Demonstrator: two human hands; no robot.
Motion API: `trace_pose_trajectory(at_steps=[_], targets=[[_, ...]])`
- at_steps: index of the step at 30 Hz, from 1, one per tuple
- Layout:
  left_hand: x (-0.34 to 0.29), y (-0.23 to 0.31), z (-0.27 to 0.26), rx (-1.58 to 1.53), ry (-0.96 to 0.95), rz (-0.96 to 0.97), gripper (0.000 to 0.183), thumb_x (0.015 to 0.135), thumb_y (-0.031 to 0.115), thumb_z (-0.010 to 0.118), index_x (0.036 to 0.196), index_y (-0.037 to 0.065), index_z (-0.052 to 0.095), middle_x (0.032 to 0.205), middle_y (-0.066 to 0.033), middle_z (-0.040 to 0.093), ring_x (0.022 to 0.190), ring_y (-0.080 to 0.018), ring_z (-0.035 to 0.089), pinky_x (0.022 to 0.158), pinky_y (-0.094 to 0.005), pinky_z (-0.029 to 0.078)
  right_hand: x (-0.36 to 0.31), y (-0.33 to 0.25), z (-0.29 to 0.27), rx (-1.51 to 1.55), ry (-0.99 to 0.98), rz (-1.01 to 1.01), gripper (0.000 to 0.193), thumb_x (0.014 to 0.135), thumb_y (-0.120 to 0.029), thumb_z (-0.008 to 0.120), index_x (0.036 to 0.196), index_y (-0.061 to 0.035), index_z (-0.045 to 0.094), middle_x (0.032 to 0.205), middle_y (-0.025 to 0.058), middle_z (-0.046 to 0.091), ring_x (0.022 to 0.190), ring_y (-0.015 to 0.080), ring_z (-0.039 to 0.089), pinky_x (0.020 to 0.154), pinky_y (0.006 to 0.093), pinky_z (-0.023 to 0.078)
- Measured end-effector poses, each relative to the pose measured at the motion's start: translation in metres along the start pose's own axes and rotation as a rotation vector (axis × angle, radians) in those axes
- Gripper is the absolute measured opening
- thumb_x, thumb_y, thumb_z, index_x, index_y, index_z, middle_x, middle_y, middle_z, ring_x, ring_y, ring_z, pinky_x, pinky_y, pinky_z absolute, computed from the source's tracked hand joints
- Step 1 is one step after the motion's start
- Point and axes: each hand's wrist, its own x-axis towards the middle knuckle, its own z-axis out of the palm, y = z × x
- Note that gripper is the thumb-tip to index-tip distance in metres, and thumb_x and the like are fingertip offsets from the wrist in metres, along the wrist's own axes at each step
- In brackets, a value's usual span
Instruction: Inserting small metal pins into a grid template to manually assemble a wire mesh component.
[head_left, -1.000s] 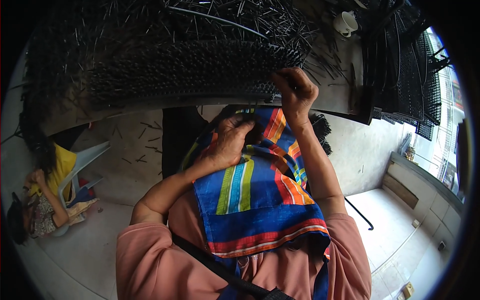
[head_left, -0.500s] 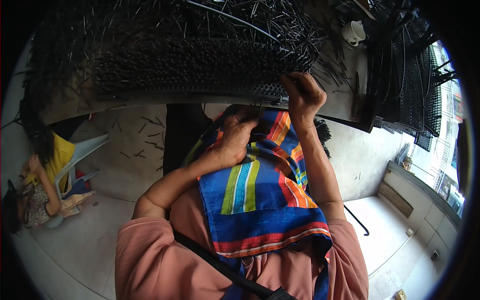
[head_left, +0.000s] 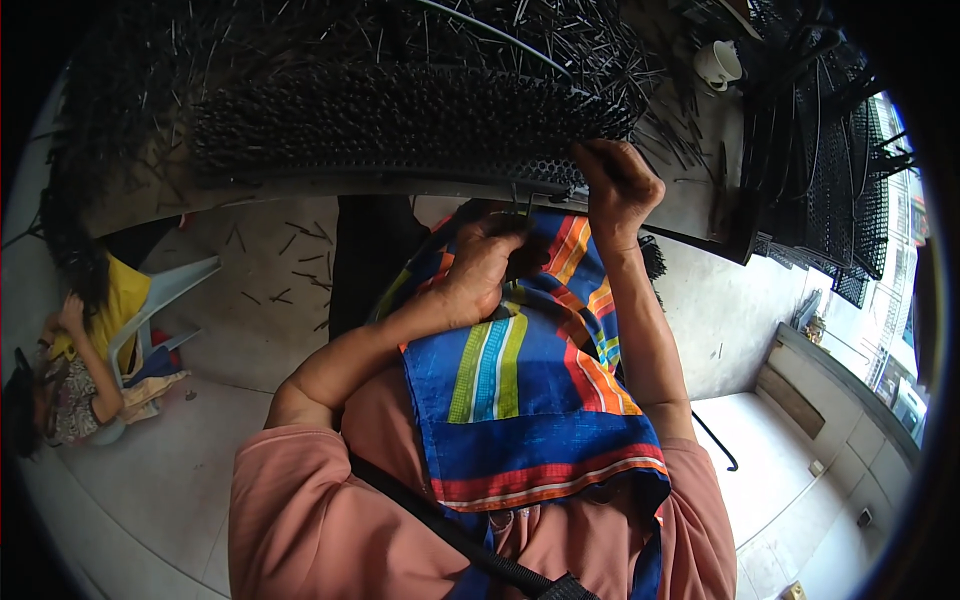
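A long black perforated panel lies along the near edge of the table, its holes packed with short black strips that stand up like bristles. Bare round holes show at its near right edge. My right hand is at that right end, closed in a pinch; whatever lies between its fingertips is too small to make out. Below the table edge, over my lap, my left hand is closed with the thumb on top. A thin strip sticks up from its fingertips towards the panel's edge. The lower fingers are in shadow.
Loose black strips are heaped behind the panel. A white cup stands at the far right, by stacked black mesh panels. A striped blue cloth covers my lap. Another person sits at the left near a pale chair.
My right hand has shifted slightly right along with the whole view. My left hand has moved a little right, and its thin strip still points up at the panel's edge.
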Motion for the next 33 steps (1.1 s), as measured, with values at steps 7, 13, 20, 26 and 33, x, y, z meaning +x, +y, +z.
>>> trace_pose_trajectory(at_steps=[7, 13, 20, 26, 33], targets=[[-0.001, 0.003, 0.005, -0.031, 0.007, -0.026, 0.014, 0.087, 0.003, 0.056, 0.099, 0.004, 0.062, 0.084, -0.0081, 0.066, 0.069, -0.0181, 0.065, 0.062, -0.032, 0.056, -0.004, 0.013, 0.011, -0.135, -0.097, -0.056, 0.011, 0.07, 0.002, 0.074, 0.079, 0.0004, 0.068, 0.067, 0.0038, 0.062, 0.06, 0.0071, 0.055, 0.055, 0.0209, 0.042], [0.004, 0.003, 0.003, -0.024, -0.006, 0.053, 0.018, 0.086, 0.001, 0.054, 0.103, 0.002, 0.06, 0.084, -0.0126, 0.066, 0.073, -0.0232, 0.066, 0.064, -0.0346, 0.053, 0.005, 0.0, 0.012, -0.24, -0.183, -0.135, 0.012, 0.072, -0.002, 0.073, 0.083, -0.0027, 0.07, 0.073, 0.0071, 0.063, 0.061, 0.0142, 0.062, 0.056, 0.025, 0.047], [0.005, 0.003, 0.005, -0.014, 0.015, 0.051, 0.017, 0.086, 0.001, 0.054, 0.102, 0.001, 0.061, 0.083, -0.0119, 0.065, 0.072, -0.0216, 0.065, 0.066, -0.0327, 0.053, 0.01, 0.003, 0.008, -0.354, -0.291, -0.273, 0.011, 0.074, -0.009, 0.073, 0.085, -0.0069, 0.071, 0.074, 0.0064, 0.062, 0.062, 0.0211, 0.063, 0.056, 0.028, 0.048], [0.006, 0.003, 0.009, -0.014, 0.008, 0.052, 0.014, 0.087, 0.002, 0.055, 0.1, 0.001, 0.062, 0.083, -0.0102, 0.065, 0.071, -0.0201, 0.065, 0.066, -0.0315, 0.053, 0.013, -0.001, 0.007, -0.42, -0.319, -0.274, 0.011, 0.075, -0.013, 0.072, 0.086, -0.0096, 0.072, 0.077, 0.0052, 0.062, 0.064, 0.023, 0.064, 0.057, 0.0305, 0.049], [0.006, 0.003, 0.007, -0.001, 0.05, 0.013, 0.013, 0.087, 0.002, 0.056, 0.098, 0.002, 0.063, 0.084, -0.0104, 0.066, 0.072, -0.0194, 0.065, 0.067, -0.0312, 0.053, 0.018, -0.003, 0.01, -0.497, -0.333, -0.276, 0.012, 0.076, -0.018, 0.071, 0.087, -0.0117, 0.073, 0.081, 0.0038, 0.063, 0.07, 0.0236, 0.065, 0.06, 0.0318, 0.05]])
